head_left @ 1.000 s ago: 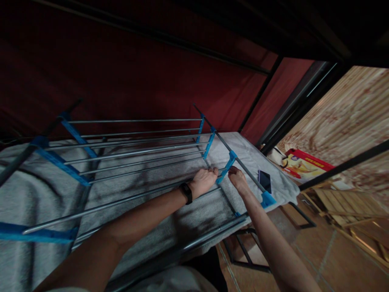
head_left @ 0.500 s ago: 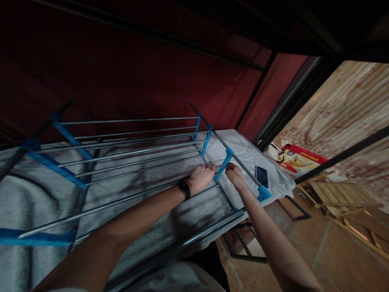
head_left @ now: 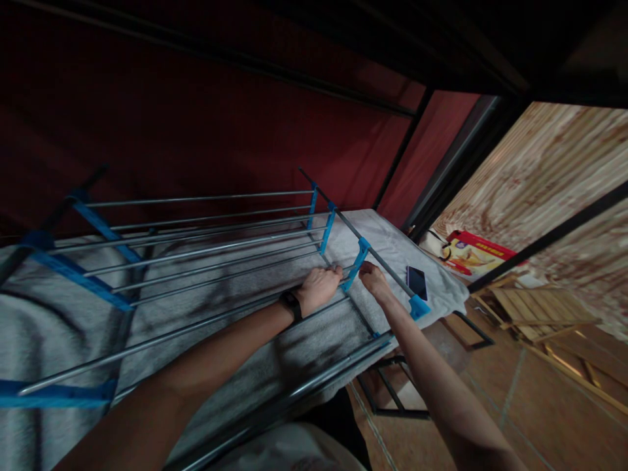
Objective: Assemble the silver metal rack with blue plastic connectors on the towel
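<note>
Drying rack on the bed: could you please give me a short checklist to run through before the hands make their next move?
1. Left hand closed on a rack rod: ok.
2. Right hand at the blue joint: ok; its grip: cannot tell.
3. Drying rack lying on the grey blanket: ok.
4. Phone apart from the rack's end bar: ok, though close.
5. Joint locked: cannot tell.
</note>
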The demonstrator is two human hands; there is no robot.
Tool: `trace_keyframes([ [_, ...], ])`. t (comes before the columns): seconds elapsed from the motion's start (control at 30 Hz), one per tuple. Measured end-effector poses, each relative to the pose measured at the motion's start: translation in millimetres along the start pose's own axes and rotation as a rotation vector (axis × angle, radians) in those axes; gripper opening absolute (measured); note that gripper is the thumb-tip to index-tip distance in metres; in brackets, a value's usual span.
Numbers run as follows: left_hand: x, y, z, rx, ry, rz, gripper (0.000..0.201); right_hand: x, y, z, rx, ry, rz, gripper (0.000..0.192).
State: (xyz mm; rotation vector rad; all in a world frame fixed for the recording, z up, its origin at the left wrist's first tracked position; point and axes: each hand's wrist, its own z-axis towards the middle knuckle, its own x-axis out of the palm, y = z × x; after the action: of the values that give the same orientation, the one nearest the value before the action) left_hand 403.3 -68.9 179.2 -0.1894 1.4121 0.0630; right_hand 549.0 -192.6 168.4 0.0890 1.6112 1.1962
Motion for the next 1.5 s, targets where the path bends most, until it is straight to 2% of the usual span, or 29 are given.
trace_keyframes([
  [0.27,-5.3,11,-12,-0.003,-0.024,0.034,0.031,7,-13,11,-0.023,0.015,0.056,0.026],
  [0.5,-9.7,27,-35,-0.023,0.021,0.043,0.027,7,-9,13,-0.027,0.023,0.029,0.017],
  [0.8,-8.3,27,-37,-0.008,0.016,0.012,0.022,4,1,12,-0.032,-0.006,-0.072,0.004],
  [1.0,-13.4,25,-37,-0.014,0.035,0.038,0.026,4,-2,16,-0.043,-0.012,-0.147,0.008],
  [1.07,-16.0,24,-42,0.034,-0.033,0.078,0.032,4,-3,17,-0.05,-0.009,-0.16,0.009],
  [1.17,-16.8,22,-59,0.277,-0.119,0.12,0.037,5,-4,16,-0.058,-0.007,-0.172,0.007],
  [1.23,-10.8,21,-76,0.461,-0.081,0.11,0.033,6,-5,16,-0.058,-0.009,-0.179,0.005],
  [1.3,2.0,22,-94,0.534,-0.019,0.091,0.031,7,-7,15,-0.056,-0.015,-0.188,0.004],
  [1.5,49.7,43,-128,0.316,0.059,0.129,0.046,10,-11,14,-0.068,-0.034,-0.201,0.009],
])
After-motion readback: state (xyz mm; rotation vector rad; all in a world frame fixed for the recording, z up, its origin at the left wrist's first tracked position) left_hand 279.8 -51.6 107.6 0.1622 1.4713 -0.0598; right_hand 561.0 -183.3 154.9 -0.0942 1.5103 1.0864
